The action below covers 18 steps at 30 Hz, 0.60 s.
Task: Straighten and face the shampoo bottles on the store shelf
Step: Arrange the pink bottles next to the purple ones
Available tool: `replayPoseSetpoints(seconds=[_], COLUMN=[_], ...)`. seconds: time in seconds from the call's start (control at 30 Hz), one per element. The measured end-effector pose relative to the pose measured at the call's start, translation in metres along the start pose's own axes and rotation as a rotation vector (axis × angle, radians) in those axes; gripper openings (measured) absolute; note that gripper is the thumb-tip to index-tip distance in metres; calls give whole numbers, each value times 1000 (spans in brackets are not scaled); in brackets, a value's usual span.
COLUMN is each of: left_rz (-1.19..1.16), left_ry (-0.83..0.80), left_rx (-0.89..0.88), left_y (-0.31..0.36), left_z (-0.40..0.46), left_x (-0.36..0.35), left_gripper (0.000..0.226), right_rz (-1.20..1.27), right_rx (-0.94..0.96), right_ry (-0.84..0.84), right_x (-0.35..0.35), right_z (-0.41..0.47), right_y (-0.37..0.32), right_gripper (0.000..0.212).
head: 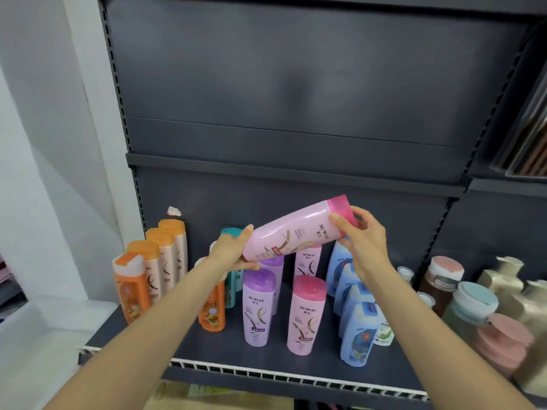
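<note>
A pink bottle (296, 230) is held up in the air over the middle of the shelf (183, 347), lying nearly sideways with its cap to the right. Its base is gripped by the left hand (233, 251) and the cap end is pinched by the right hand (362, 242), so both are closed on it. To finish this well, it should probably be tipped upright, label turned forward, and set down in the pink row (306, 313). The purple row (259, 306) sits just left, blue bottles (358, 332) right, orange ones (154, 270) far left, so nothing nearby should get knocked.
</note>
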<state>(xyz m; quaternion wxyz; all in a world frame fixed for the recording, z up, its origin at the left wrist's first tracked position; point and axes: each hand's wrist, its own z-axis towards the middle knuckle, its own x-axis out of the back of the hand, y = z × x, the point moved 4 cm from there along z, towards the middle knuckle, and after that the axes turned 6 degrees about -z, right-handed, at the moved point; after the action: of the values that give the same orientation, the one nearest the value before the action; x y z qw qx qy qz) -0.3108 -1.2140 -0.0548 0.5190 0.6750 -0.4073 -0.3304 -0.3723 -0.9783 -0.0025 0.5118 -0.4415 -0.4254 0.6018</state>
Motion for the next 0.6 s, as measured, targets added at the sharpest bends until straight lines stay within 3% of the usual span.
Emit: replayPoseSetpoints(seconds=[0.13, 0.27, 0.4, 0.6], left_rz=[122, 275, 496, 764], left_ry=[-25, -39, -23, -105], left_rx=[-4, -157, -354, -443], left_y=[-3, 0, 9, -6], left_z=[8, 20, 32, 58], left_x=[-8, -24, -38, -53], left_gripper=[32, 17, 31, 43], right_rz=[-165, -339, -467, -666], right_rx=[95, 165, 224, 192], right_ry=[74, 128, 143, 21], right_x=[-3, -5, -6, -10], right_z=[4, 13, 29, 66], right_y=[-16, -24, -22, 19], right_gripper=[35, 43, 48, 58])
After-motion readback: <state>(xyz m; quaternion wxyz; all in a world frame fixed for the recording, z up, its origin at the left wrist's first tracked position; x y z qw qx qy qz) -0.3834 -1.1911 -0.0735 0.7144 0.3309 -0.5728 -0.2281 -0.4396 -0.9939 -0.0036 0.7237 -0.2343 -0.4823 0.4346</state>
